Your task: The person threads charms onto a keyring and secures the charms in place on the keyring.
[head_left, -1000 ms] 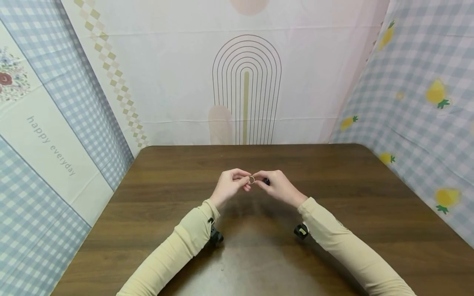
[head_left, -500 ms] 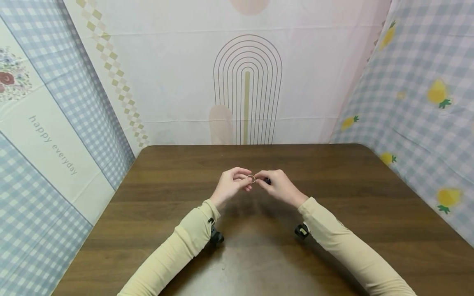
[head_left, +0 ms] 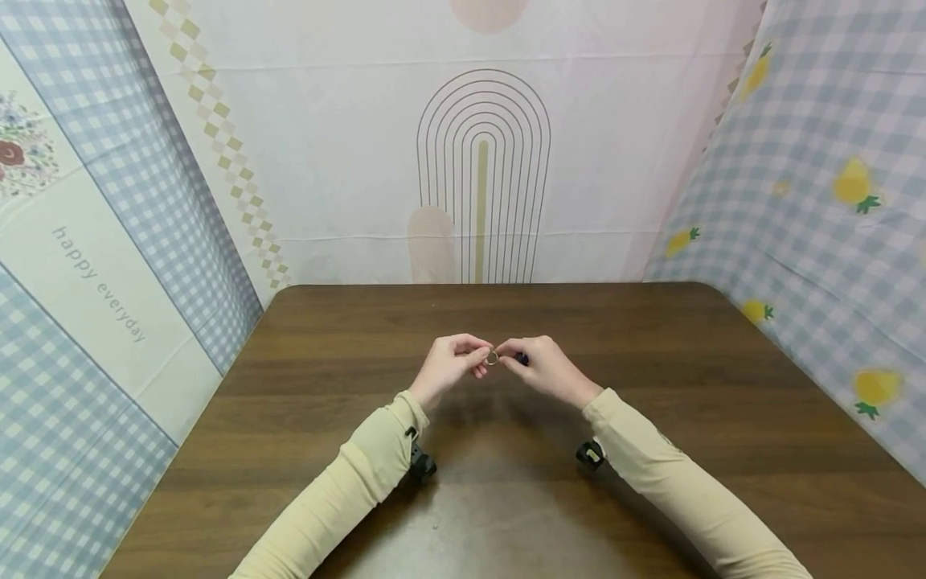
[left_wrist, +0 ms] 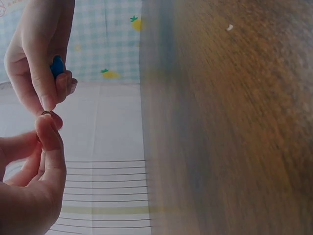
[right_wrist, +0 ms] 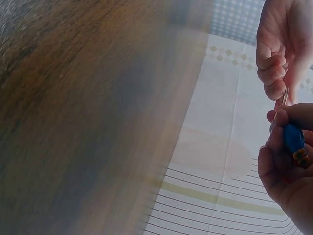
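Gold-toned and thin, the ring (head_left: 492,356) is positioned between the two hands, above the brown wood-grain tabletop (head_left: 304,418). Left hand (head_left: 444,368): thumb and index finger are closed in a pinch on the ring's near-left side. Right hand (head_left: 546,370): thumb and index fingertips meet at the ring's opposite edge; whether they grip it firmly cannot be told. The remaining fingers of this hand curl round a small blue object (right_wrist: 293,137), which has an orange and green end and lies against the palm side. Both forearms, in pale yellow sleeves (head_left: 343,478), extend over the tabletop. One black wrist device (head_left: 422,464) is mounted at each cuff. Behind the tabletop hangs a white cloth (head_left: 333,161) printed with concentric arches.
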### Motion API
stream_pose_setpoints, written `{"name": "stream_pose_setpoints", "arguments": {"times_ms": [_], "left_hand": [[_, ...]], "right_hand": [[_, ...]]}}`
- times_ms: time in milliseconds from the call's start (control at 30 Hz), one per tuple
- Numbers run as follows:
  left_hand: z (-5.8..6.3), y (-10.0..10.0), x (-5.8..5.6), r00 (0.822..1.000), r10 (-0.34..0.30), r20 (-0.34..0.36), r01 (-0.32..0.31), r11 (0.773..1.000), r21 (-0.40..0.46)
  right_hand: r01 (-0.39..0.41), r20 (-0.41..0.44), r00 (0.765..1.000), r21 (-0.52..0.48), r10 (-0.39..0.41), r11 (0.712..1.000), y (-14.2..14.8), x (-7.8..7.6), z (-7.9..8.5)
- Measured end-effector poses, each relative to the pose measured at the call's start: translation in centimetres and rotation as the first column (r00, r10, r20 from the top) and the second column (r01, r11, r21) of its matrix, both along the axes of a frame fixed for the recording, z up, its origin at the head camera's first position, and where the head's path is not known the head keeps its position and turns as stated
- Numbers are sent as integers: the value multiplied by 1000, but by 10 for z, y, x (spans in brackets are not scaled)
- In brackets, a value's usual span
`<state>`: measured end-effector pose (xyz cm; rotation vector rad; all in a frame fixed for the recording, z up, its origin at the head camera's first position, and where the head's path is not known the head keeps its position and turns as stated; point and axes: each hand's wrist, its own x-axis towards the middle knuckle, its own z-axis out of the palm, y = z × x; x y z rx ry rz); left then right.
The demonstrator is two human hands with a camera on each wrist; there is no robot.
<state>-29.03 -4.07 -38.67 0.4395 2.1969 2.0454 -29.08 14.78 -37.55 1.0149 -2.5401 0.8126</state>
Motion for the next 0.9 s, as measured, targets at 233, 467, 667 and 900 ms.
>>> {"name": "stream_pose_setpoints", "arguments": {"times_ms": [233, 467, 667, 900], "left_hand": [[-1, 3, 3, 999, -19, 35, 17, 998, 63], [-1, 4, 4, 999, 35, 11, -37, 992, 120], [-2, 1, 3, 999, 32, -4, -32, 993, 112], [0, 0, 2, 1000, 0, -8, 1, 995, 96]], "right_hand": [[25, -33, 999, -28, -26, 999, 0, 0, 1], [21, -60, 998, -43, -23, 999, -1, -1, 1], [10, -57, 998, -44, -13, 999, -2, -1, 1], [18, -52, 998, -52, -21, 998, -2, -1, -1]]}}
